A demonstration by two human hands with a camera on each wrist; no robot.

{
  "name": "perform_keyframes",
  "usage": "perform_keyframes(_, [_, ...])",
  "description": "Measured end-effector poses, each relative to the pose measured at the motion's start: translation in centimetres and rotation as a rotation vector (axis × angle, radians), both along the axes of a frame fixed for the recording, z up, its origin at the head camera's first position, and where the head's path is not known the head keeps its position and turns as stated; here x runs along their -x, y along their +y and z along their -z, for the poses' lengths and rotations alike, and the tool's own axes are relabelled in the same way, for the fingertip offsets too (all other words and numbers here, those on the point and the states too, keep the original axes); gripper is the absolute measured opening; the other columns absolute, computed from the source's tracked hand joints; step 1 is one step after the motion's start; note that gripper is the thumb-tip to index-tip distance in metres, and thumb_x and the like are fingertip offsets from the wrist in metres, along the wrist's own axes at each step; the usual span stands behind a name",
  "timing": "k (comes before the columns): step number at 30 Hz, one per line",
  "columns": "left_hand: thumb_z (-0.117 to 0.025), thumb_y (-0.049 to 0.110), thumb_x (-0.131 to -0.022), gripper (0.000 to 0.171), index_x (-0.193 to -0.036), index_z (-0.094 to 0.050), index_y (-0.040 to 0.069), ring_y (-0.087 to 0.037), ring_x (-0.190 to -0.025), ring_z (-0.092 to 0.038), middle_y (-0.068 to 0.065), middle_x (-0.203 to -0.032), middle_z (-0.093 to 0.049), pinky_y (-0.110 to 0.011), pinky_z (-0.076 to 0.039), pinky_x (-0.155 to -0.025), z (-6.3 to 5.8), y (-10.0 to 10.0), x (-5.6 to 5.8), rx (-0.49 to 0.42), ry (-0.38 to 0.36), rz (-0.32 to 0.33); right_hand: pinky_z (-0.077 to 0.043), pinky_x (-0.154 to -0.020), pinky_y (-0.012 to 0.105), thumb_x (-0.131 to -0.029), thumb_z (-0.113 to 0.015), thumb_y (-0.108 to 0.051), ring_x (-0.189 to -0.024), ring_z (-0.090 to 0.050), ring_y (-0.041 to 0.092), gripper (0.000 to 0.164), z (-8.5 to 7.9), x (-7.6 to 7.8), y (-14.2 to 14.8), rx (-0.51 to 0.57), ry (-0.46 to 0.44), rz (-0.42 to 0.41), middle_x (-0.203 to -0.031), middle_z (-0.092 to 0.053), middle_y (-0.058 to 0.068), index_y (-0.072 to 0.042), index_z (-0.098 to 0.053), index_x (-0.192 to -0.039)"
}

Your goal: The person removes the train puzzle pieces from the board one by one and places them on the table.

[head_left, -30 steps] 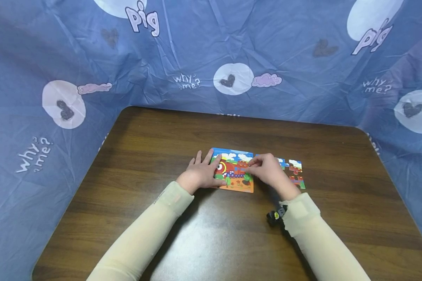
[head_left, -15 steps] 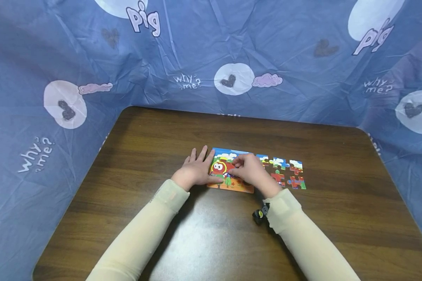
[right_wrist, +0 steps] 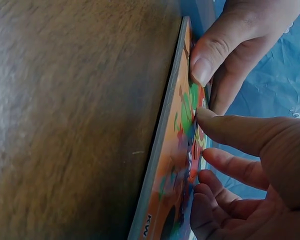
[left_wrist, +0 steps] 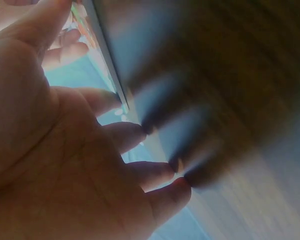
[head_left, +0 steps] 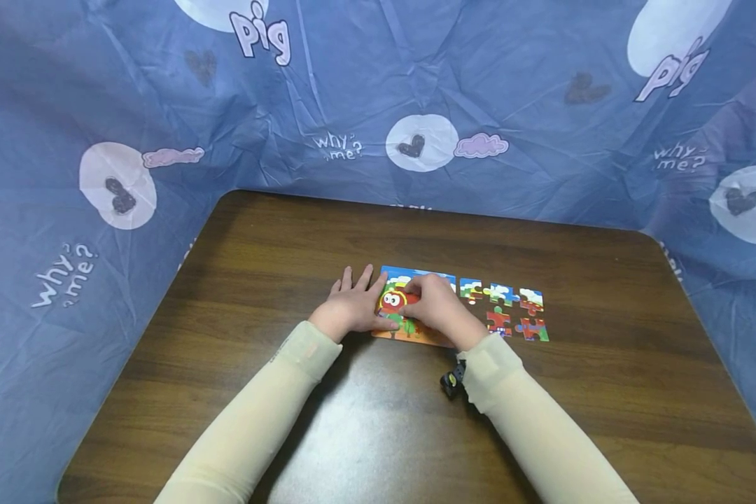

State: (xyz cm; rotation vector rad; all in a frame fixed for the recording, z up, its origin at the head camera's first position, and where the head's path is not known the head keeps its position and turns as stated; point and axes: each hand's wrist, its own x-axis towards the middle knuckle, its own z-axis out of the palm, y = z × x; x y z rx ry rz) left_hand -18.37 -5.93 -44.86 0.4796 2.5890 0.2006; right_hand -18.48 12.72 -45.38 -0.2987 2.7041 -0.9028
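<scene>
A picture puzzle board [head_left: 416, 271] with a red smiling train lies on the table. My left hand [head_left: 351, 309] rests at its left edge, fingers spread and thumb lying on the picture. In the left wrist view the fingertips [left_wrist: 177, 172] reach down to the tabletop beside the board. Over the middle of the picture my right hand [head_left: 437, 304] bends its fingers and thumb together. The right wrist view has thumb and fingertips pinching a small puzzle piece [right_wrist: 200, 134] right at the picture, mostly hidden by the fingers. The left thumb [right_wrist: 202, 70] presses close by.
Several loose puzzle pieces [head_left: 501, 294] lie in two rows right of the board. A dark wristwatch-like device [head_left: 452, 380] hangs at the right cuff. The brown table [head_left: 302, 245] has rounded far corners, with a blue printed cloth [head_left: 353, 84] behind.
My right hand has moved left across the board, from its right side to beside the train's face, uncovering loose pieces. The left hand has shifted slightly left, uncovering more of the face.
</scene>
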Motion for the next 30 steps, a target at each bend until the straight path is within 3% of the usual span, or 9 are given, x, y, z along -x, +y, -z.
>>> perform_keyframes(10, [-0.061, 0.071, -0.090, 0.106, -0.166, -0.005, 0.023, -0.048, -0.149, 0.007, -0.010, -0.170, 0.004, -0.057, -0.008, -0.119, -0.2, 0.1, 0.0, -0.009, -0.004, -0.014, -0.052, -0.084, 0.040, -0.086, -0.085, -0.019, -0.092, -0.060, 0.023, 0.033, 0.0, 0.2, -0.1, 0.027, -0.024, 0.055, -0.103, -0.066, 0.007, -0.003, -0.070, -0.110])
perform_keyframes(17, [-0.061, 0.072, -0.089, 0.107, -0.166, -0.006, 0.023, -0.048, -0.149, 0.006, -0.010, -0.170, 0.003, -0.057, -0.009, -0.119, -0.2, 0.2, 0.0, 0.000, 0.001, -0.016, -0.053, -0.074, 0.037, -0.092, -0.078, -0.013, -0.082, -0.062, 0.021, 0.016, 0.0, 0.2, 0.1, 0.121, -0.003, 0.090, -0.092, -0.066, 0.006, -0.005, -0.067, -0.099])
perform_keyframes(30, [-0.058, 0.074, -0.089, 0.107, -0.165, -0.002, 0.025, -0.047, -0.149, 0.008, -0.010, -0.169, 0.006, -0.056, -0.008, -0.119, 0.0, 0.3, 0.2, 0.042, -0.027, -0.017, -0.051, -0.067, 0.037, -0.094, -0.076, -0.016, -0.076, -0.063, 0.022, 0.013, -0.5, -0.2, 1.4, 0.274, 0.000, 0.133, -0.085, -0.067, 0.006, -0.007, -0.067, -0.096])
